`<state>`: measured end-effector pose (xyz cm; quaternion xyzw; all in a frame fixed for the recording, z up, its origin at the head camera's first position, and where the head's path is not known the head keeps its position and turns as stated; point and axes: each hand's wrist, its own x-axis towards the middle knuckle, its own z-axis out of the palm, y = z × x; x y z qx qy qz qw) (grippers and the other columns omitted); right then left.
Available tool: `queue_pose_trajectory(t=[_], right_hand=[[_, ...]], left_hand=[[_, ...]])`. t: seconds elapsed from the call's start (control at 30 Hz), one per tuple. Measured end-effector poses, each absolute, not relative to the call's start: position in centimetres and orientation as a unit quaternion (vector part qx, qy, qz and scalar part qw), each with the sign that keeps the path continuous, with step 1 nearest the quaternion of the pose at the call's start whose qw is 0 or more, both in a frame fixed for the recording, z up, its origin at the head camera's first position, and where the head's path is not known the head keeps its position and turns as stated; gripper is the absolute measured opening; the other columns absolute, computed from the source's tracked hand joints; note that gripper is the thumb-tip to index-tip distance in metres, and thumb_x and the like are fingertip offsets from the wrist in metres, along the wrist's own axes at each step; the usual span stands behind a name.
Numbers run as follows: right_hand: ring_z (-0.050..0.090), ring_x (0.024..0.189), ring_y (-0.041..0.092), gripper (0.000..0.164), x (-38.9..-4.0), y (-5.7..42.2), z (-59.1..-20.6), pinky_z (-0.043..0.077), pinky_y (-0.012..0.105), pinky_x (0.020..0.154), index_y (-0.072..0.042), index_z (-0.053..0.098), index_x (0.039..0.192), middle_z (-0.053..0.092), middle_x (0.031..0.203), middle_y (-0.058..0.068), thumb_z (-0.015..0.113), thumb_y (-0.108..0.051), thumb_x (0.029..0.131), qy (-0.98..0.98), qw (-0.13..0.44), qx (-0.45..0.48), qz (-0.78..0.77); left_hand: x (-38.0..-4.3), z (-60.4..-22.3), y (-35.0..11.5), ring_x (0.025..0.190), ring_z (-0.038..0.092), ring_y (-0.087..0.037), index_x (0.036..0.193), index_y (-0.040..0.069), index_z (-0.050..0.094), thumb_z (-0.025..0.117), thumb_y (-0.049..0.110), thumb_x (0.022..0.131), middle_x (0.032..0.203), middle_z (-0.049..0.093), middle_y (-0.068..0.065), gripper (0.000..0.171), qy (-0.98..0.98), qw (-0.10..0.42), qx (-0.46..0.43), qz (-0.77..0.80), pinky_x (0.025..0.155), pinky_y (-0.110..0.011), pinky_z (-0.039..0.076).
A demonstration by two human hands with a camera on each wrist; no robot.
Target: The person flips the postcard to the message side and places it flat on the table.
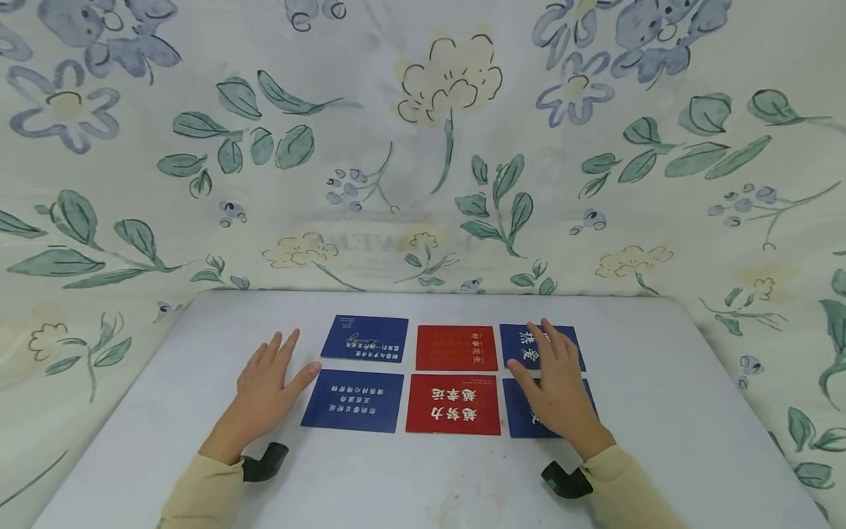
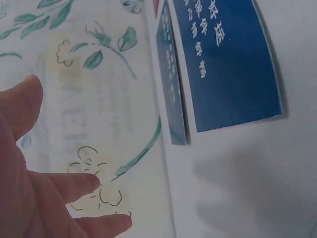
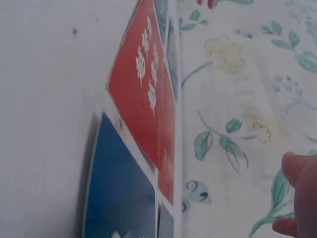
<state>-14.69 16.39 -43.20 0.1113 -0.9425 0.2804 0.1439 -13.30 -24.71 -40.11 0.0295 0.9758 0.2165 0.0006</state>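
Note:
Blue and red cards with white writing lie flat in two rows of three. In the left column are an upper blue card (image 1: 365,339) and a lower blue card (image 1: 353,401). The middle column has an upper red card (image 1: 454,348) and a lower red card (image 1: 453,405). My left hand (image 1: 263,393), fingers spread and holding nothing, is just left of the blue pair. Over the right column my right hand (image 1: 560,386) partly hides an upper blue card (image 1: 515,342) and a lower blue card (image 1: 520,413); its fingers are extended. Whether it touches them I cannot tell.
The cards lie on a white table (image 1: 370,477), with faint marks near its front. Behind and beside it hangs a flower-patterned cloth (image 1: 370,59). A black wrist device (image 1: 266,463) sits by the left sleeve, another black device (image 1: 567,481) by the right one.

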Motion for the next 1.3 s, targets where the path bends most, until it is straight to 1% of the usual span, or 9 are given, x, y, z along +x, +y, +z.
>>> queue_pose_trajectory(t=[0.23, 0.43, 0.67, 0.8, 0.87, 0.93, 1.07, 1.2, 1.3], right_hand=[[0.023, 0.131, 0.035, 0.069, -14.2, 14.1, -43.4, 0.034, 0.062, 0.095, -0.007, 0.03, 0.143, 0.03, 0.145, 0.016, 0.056, -0.041, 0.089, -0.934, 0.123, 0.13, 0.308], [0.03, 0.125, 0.028, 0.07, -13.6, 11.6, -43.1, 0.044, 0.051, 0.091, -0.009, 0.033, 0.142, 0.039, 0.137, 0.014, 0.065, -0.033, 0.085, -0.924, 0.108, 0.141, 0.338], [0.032, 0.123, 0.021, 0.07, -13.1, 8.9, -43.1, 0.048, 0.041, 0.088, -0.015, 0.033, 0.142, 0.041, 0.136, 0.008, 0.066, -0.036, 0.084, -0.919, 0.073, 0.162, 0.352], [0.033, 0.124, 0.021, 0.071, -13.0, 7.4, -43.0, 0.049, 0.041, 0.087, -0.015, 0.033, 0.142, 0.041, 0.136, 0.007, 0.065, -0.037, 0.084, -0.913, 0.062, 0.172, 0.364], [0.032, 0.126, 0.023, 0.071, -12.9, 6.7, -42.9, 0.048, 0.044, 0.089, -0.015, 0.033, 0.142, 0.04, 0.137, 0.007, 0.065, -0.039, 0.083, -0.911, 0.052, 0.171, 0.373], [0.033, 0.128, 0.024, 0.071, -12.8, 6.1, -42.9, 0.046, 0.047, 0.091, -0.015, 0.032, 0.143, 0.04, 0.137, 0.007, 0.065, -0.038, 0.083, -0.908, 0.041, 0.171, 0.38], [0.036, 0.127, 0.024, 0.071, -12.7, 5.0, -43.0, 0.044, 0.048, 0.092, -0.016, 0.032, 0.142, 0.04, 0.137, 0.006, 0.067, -0.035, 0.083, -0.904, 0.019, 0.165, 0.394], [0.041, 0.123, 0.022, 0.071, -12.6, 4.1, -43.1, 0.045, 0.045, 0.092, -0.015, 0.034, 0.142, 0.042, 0.136, 0.006, 0.067, -0.033, 0.082, -0.897, 0.002, 0.163, 0.41], [0.048, 0.113, 0.022, 0.07, -12.6, 3.3, -43.1, 0.048, 0.04, 0.089, -0.012, 0.035, 0.141, 0.045, 0.133, 0.007, 0.068, -0.032, 0.082, -0.888, -0.012, 0.164, 0.428]], left_hand=[[-13.1, -40.6, -24.3, 0.128, 0.012, -0.056, 0.145, -0.003, 0.017, 0.04, 0.052, 0.094, 0.145, 0.014, -0.035, 0.078, 0.973, 0.004, 0.022, 0.232, 0.095, -0.072, 0.011], [-13.0, -40.7, -24.1, 0.128, 0.015, -0.055, 0.145, -0.003, 0.017, 0.039, 0.053, 0.094, 0.145, 0.018, -0.034, 0.079, 0.973, 0.005, 0.017, 0.232, 0.095, -0.072, 0.014], [-13.0, -40.7, -23.9, 0.126, 0.018, -0.053, 0.144, -0.005, 0.019, 0.039, 0.052, 0.094, 0.144, 0.024, -0.032, 0.078, 0.967, 0.003, 0.012, 0.253, 0.094, -0.07, 0.017], [-13.1, -40.8, -23.6, 0.127, 0.023, -0.052, 0.144, -0.006, 0.018, 0.036, 0.055, 0.094, 0.142, 0.026, -0.033, 0.08, 0.964, 0.009, 0.003, 0.266, 0.099, -0.066, 0.021], [-13.1, -40.9, -23.5, 0.128, 0.024, -0.052, 0.144, -0.006, 0.017, 0.036, 0.055, 0.094, 0.141, 0.027, -0.034, 0.081, 0.962, 0.015, -0.003, 0.273, 0.101, -0.063, 0.023], [-13.2, -41.0, -23.4, 0.128, 0.026, -0.051, 0.144, -0.006, 0.017, 0.036, 0.053, 0.095, 0.141, 0.027, -0.034, 0.08, 0.96, 0.019, -0.007, 0.279, 0.101, -0.061, 0.026], [-13.2, -41.1, -23.2, 0.125, 0.034, -0.05, 0.144, -0.006, 0.017, 0.037, 0.051, 0.095, 0.14, 0.029, -0.034, 0.078, 0.959, 0.022, -0.018, 0.283, 0.097, -0.059, 0.032], [-13.2, -41.1, -23.1, 0.121, 0.04, -0.049, 0.144, -0.005, 0.018, 0.037, 0.053, 0.095, 0.141, 0.029, -0.032, 0.079, 0.958, 0.028, -0.029, 0.285, 0.093, -0.058, 0.037], [-13.1, -41.0, -23.0, 0.12, 0.041, -0.049, 0.144, -0.005, 0.017, 0.037, 0.053, 0.094, 0.142, 0.028, -0.031, 0.079, 0.958, 0.033, -0.037, 0.284, 0.092, -0.057, 0.038]])
